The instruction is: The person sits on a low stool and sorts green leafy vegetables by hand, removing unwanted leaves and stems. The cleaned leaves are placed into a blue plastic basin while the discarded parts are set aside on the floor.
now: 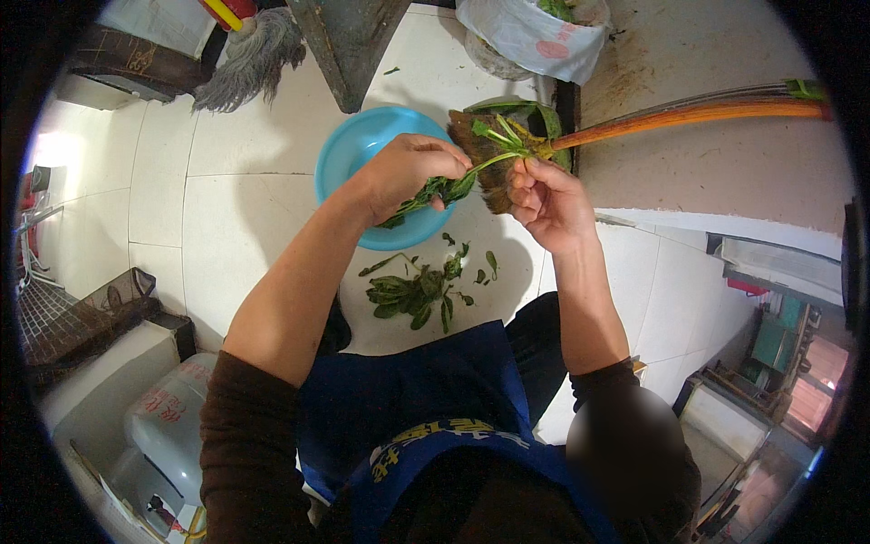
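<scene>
My left hand (418, 170) is closed around the leafy part of a bunch of green vegetables (462, 187), over a light-blue plastic basin (340, 146). The pale stems (499, 158) stretch to the right, where my right hand (550, 200) pinches them between thumb and fingers near the root end. From what shows, the basin stands on the floor, and my left hand and forearm hide part of its inside. Below the basin, a loose pile of dark green leaves (414, 292) lies on the tiles, with several single leaves scattered beside it.
A broom with brown bristles (493, 183) and a wooden handle (680, 119) leans behind my right hand. A grey mop (255, 68) is at upper left. White plastic bag (537, 34) with greens sits at the top. A gas cylinder (170, 408) stands at lower left.
</scene>
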Available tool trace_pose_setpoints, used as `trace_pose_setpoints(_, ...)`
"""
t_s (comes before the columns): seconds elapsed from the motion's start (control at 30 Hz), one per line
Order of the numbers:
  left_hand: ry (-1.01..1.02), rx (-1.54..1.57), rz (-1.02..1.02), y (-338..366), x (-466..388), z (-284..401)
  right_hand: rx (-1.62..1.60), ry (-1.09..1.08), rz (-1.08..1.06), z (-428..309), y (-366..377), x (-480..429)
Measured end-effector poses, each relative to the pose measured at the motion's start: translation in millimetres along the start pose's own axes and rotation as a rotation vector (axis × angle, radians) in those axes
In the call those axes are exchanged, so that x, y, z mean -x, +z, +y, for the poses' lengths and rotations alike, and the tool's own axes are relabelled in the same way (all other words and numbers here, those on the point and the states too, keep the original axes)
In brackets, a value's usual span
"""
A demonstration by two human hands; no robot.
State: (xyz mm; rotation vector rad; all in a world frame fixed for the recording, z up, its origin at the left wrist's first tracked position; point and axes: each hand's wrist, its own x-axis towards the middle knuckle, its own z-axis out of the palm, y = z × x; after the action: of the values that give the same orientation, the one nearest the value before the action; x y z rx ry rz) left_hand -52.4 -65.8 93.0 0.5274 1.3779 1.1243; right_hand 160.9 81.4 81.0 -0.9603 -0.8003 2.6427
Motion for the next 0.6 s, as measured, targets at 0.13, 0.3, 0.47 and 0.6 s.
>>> trace_pose_setpoints(0.13, -0.003, -0.030, -0.038, -0.6, -5.0, -4.0, 0.051, -0.042, 0.040, 2.1, 3.7, 0.5)
trace_pose_setpoints(0.3, 0.002, -0.112, -0.007, 2.5, -0.1, 0.8, 0.083, -0.079, 0.066, 5.1, 6.2, 1.7)
trace_pose_setpoints(0.47, 0.005, -0.169, -0.003, 1.8, -0.2, -2.1, 0.145, -0.129, 0.046, 10.2, 2.2, 3.7)
trace_pose_setpoints(0.6, 0.011, -0.169, 0.065, -0.1, 0.6, -4.9, 0.250, -0.202, 0.066, 15.7, 11.0, 9.3)
